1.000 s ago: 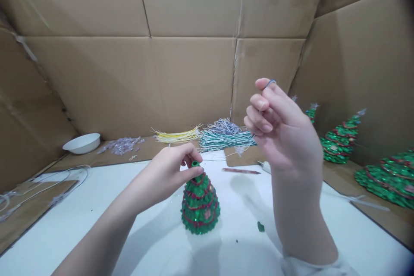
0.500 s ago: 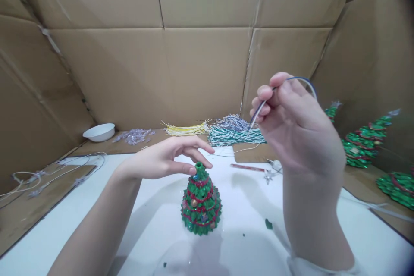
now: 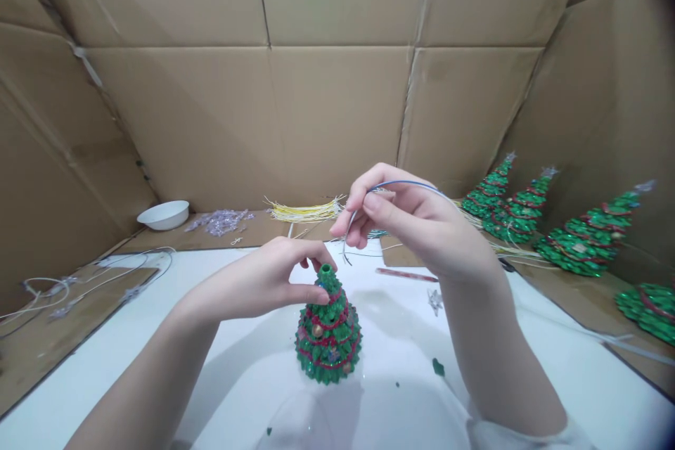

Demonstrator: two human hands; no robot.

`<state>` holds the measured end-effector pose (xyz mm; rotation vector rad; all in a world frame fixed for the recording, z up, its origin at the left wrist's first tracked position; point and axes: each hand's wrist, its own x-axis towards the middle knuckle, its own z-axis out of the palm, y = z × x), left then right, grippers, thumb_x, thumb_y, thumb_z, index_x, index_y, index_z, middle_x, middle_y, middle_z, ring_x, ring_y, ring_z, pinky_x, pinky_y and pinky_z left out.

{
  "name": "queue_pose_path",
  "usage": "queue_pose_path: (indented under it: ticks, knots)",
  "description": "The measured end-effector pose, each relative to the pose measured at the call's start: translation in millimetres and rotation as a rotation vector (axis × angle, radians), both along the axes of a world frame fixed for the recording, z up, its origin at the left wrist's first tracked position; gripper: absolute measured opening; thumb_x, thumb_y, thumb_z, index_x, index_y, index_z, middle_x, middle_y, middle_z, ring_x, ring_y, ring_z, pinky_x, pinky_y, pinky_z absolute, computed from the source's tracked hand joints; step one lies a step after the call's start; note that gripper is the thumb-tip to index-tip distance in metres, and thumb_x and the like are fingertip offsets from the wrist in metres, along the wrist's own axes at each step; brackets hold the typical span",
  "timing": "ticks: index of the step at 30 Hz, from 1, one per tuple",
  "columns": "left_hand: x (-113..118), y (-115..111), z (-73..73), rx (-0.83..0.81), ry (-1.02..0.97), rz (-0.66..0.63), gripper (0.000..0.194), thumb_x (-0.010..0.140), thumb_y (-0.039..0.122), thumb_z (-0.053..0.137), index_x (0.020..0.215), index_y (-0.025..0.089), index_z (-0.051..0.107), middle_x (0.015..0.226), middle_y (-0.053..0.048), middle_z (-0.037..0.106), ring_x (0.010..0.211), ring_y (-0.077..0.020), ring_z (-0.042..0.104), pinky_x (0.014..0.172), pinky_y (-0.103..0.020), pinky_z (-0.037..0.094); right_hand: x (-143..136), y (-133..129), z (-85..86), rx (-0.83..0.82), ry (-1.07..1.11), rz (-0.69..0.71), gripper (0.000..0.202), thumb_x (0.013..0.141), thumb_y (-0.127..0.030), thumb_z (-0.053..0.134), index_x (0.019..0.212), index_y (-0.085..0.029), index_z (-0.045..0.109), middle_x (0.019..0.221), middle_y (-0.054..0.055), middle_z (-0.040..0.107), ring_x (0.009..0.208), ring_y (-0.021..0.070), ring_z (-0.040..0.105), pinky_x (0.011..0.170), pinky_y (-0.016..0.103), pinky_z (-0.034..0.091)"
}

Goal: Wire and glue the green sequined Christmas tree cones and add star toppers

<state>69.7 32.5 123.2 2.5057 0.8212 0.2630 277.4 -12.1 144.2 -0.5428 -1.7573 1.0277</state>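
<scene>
Holds in the right hand [image 3: 422, 221], between thumb and first finger, a thin blue-and-white wire [image 3: 408, 182] — closed narrowly on it, with the short free end bent downward and the other part running back over the hand, far end not clear to see. Rests with the left hand [image 3: 258, 275] on the upper part of a small green tree [image 3: 330, 337], thumb against the near left flank, other fingers curved and partly hidden behind: appears a light, narrow hold, but cannot tell how firm.

See the tree upright on the white table [image 3: 253, 387], in the middle, with a round opening [image 3: 325, 270] at the top. Notice the wire end just to the right of this opening, apparently not inside; hard to judge in depth.

Looks like the step of bringing the wire end to the opening. Seems to call next for a straighter tip, a small careful lowering, and a steady tree below.

Farther out, to the right, a silvery star [image 3: 434, 301] near a reddish stick [image 3: 406, 274]. At the back, yellow-and-white wires [image 3: 306, 211], a pile of clear pieces [image 3: 224, 221] and a white bowl [image 3: 163, 216]. Along the right side — similar decorated trees [image 3: 585, 239].
</scene>
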Motion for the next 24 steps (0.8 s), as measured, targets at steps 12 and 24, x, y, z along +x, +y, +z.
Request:
queue_pose_path:
  ticks: [12, 24]
  knots:
    - [-3, 4, 0.8, 0.001, -0.111, -0.065, 0.031, 0.078, 0.038, 0.063, 0.104, 0.025, 0.056, 0.098, 0.0, 0.06, 0.089, -0.0173, 0.054, 0.076, -0.026, 0.042, -8, 10, -3.4, -0.113, -0.052, 0.096, 0.017, 0.094, -0.026, 0.041, 0.092, -0.014, 0.052, 0.08, 0.005, 0.063, 0.075, 0.0119, 0.062, 0.071, 0.027, 0.05]
    - [4, -2, 4.5, -0.118, -0.387, 0.062, 0.019, 0.087, 0.03, 0.051, 0.075, 0.018, 0.058, 0.072, 0.004, 0.054, 0.069, -0.0093, 0.046, 0.062, -0.021, 0.035, -6, 13, -5.5, -0.091, -0.159, 0.077, 0.02, 0.094, -0.027, 0.042, 0.095, -0.014, 0.058, 0.088, 0.003, 0.06, 0.083, 0.0103, 0.059, 0.077, 0.025, 0.048]
